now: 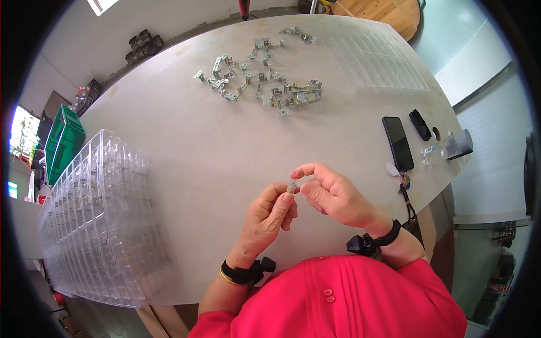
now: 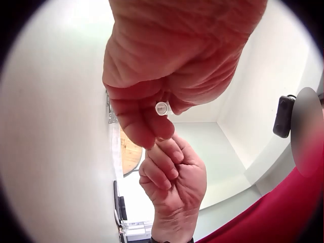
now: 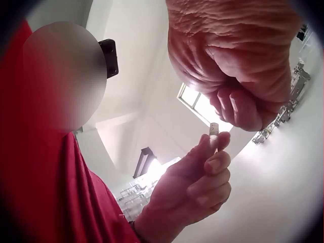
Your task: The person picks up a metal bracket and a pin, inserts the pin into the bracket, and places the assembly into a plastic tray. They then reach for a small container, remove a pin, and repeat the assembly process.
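Note:
My left hand pinches a small clear cylinder with a pale end between thumb and fingers, holding it upright over the table. In the left wrist view the round end of the cylinder pokes out between the fingers of that hand. My right hand hovers just beside it, fingers loosely bent, the index fingertip close to the cylinder's top. The right wrist view shows the cylinder's top standing a little below the right fingers, which grip nothing there.
A tall stack of clear plastic trays stands at the left, beside a green crate. Hinge-like metal parts lie in a heap at the back. More clear trays, a phone, keys and a clear cup are on the right.

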### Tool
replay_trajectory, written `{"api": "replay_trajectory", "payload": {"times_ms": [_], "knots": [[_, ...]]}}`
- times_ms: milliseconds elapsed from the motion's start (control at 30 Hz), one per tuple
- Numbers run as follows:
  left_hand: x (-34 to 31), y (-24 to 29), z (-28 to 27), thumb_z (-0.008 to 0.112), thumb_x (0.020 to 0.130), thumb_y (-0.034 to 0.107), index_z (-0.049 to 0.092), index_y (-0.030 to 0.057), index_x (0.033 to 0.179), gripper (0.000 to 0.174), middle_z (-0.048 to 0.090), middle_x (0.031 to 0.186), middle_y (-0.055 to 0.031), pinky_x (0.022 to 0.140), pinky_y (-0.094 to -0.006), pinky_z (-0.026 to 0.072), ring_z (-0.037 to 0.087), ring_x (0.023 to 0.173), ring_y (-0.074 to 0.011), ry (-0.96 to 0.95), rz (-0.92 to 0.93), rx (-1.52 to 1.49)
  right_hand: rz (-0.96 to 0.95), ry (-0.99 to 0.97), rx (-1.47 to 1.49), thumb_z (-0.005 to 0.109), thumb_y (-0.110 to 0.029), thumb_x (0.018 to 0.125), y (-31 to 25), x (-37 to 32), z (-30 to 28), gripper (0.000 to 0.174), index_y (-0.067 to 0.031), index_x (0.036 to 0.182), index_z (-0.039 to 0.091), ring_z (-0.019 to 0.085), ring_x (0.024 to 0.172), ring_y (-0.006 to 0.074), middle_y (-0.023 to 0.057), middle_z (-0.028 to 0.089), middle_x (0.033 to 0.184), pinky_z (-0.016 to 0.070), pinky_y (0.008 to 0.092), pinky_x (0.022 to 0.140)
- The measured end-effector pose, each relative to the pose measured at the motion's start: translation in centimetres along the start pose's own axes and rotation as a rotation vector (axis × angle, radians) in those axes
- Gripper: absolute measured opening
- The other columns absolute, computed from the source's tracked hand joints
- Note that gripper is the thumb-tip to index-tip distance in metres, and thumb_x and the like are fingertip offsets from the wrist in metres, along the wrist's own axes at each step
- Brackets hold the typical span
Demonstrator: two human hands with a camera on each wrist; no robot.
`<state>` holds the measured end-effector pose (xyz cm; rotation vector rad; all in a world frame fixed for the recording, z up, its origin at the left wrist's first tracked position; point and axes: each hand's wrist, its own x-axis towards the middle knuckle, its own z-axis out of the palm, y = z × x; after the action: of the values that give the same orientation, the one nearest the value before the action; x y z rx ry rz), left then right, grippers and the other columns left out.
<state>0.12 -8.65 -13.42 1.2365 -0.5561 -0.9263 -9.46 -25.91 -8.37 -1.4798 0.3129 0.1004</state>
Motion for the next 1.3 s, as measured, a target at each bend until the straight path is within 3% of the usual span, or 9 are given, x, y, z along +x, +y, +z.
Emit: {"api": "replay_trajectory", "payload": {"times_ms": [200, 333, 433, 533, 600, 633, 767, 1167, 1300], "knots": [[-0.1, -0.4, -0.1, 0.049, 0.107, 0.027, 0.058, 0.0017, 0.11, 0.027, 0.06, 0.077, -0.0017, 0.054, -0.0218, 0.0426, 0.052, 0.059, -0.0061, -0.01, -0.042, 0.022, -0.137, 0.042, -0.157, 0.053, -0.015, 0.104, 1.9, 0.7, 0.7, 0.014, -0.0025, 0.11, 0.055, 0.057, 0.082, 0.0074, 0.0019, 0.065, 0.086, 0.0484, 0.0269, 0.074], [-0.1, -0.6, -0.3, 0.049, 0.107, 0.027, 0.059, 0.0024, 0.108, 0.026, 0.06, 0.077, -0.0013, 0.054, -0.0219, 0.0424, 0.051, 0.059, -0.006, -0.045, -0.008, 0.07, -0.133, 0.036, -0.109, 0.053, -0.014, 0.104, 1.1, 0.3, 0.8, 0.011, -0.004, 0.109, 0.056, 0.054, 0.077, 0.0052, -0.0006, 0.062, 0.082, 0.0462, 0.0244, 0.069], [-0.1, -1.1, -0.3, 0.048, 0.107, 0.026, 0.059, 0.0021, 0.106, 0.027, 0.06, 0.079, -0.0015, 0.055, -0.0223, 0.0432, 0.051, 0.06, -0.0066, -0.091, 0.087, 0.354, -0.152, 0.25, -0.168, 0.054, -0.013, 0.104, -0.3, 0.1, -0.4, 0.008, -0.0057, 0.108, 0.057, 0.047, 0.071, 0.0033, -0.0042, 0.054, 0.077, 0.0413, 0.0219, 0.063], [-0.1, -1.2, -0.2, 0.048, 0.107, 0.026, 0.059, 0.002, 0.108, 0.027, 0.061, 0.082, -0.0026, 0.061, -0.0233, 0.046, 0.056, 0.065, -0.0095, -0.116, 0.014, 0.047, -0.209, 0.323, 0.005, 0.055, -0.012, 0.103, -1.4, -0.1, -1.6, 0.008, -0.0073, 0.108, 0.057, 0.039, 0.067, 0.0025, -0.0067, 0.045, 0.074, 0.0358, 0.0206, 0.059], [0.3, -2.0, 0.0, 0.048, 0.107, 0.028, 0.06, 0.0026, 0.109, 0.028, 0.064, 0.089, -0.0058, 0.067, -0.0258, 0.0495, 0.061, 0.073, -0.0135, -0.049, 0.151, -0.128, -0.189, 0.264, -0.208, 0.057, -0.012, 0.102, -1.3, -0.5, -1.0, 0.01, -0.0084, 0.111, 0.058, 0.038, 0.064, 0.0033, -0.0073, 0.044, 0.071, 0.035, 0.0208, 0.057], [0.5, -2.0, 0.2, 0.048, 0.107, 0.028, 0.06, 0.0026, 0.109, 0.028, 0.064, 0.089, -0.0058, 0.067, -0.0258, 0.0495, 0.061, 0.073, -0.0135, -0.053, 0.152, -0.133, -0.263, 0.205, -0.405, 0.057, -0.009, 0.101, -0.1, -0.6, -1.1, 0.014, -0.009, 0.114, 0.059, 0.049, 0.063, 0.0051, -0.0041, 0.054, 0.07, 0.0423, 0.0223, 0.059], [0.3, -1.8, -0.6, 0.05, 0.106, 0.027, 0.061, 0.0015, 0.111, 0.028, 0.061, 0.109, -0.0085, 0.073, -0.0317, 0.0547, 0.064, 0.089, -0.0177, -0.12, 0.109, -0.256, -0.36, 0.179, -0.437, 0.057, -0.005, 0.099, 1.3, -0.5, 0.7, 0.016, -0.008, 0.114, 0.06, 0.065, 0.073, 0.0112, 0.0054, 0.068, 0.08, 0.0533, 0.0266, 0.068], [0.1, -2.3, -1.2, 0.047, 0.107, 0.026, 0.06, 0.0017, 0.115, 0.029, 0.064, 0.106, -0.0121, 0.071, -0.0344, 0.0552, 0.066, 0.087, -0.0199, -0.215, 0.09, -0.402, -0.424, 0.081, -0.512, 0.057, -0.007, 0.099, 2.3, -0.3, 0.5, 0.022, -0.011, 0.12, 0.061, 0.067, 0.072, 0.0144, 0.0077, 0.069, 0.082, 0.0527, 0.0277, 0.066], [0.3, -1.9, -1.4, 0.05, 0.106, 0.026, 0.064, -0.0004, 0.113, 0.03, 0.065, 0.103, -0.0113, 0.07, -0.0329, 0.0542, 0.066, 0.084, -0.0185, -0.197, 0.058, -0.317, -0.088, 0.164, -0.516, 0.052, -0.015, 0.105, 0.1, -1.3, -0.6, 0.022, -0.0095, 0.125, 0.058, 0.067, 0.079, 0.012, 0.0077, 0.069, 0.084, 0.0512, 0.0263, 0.066]]}}
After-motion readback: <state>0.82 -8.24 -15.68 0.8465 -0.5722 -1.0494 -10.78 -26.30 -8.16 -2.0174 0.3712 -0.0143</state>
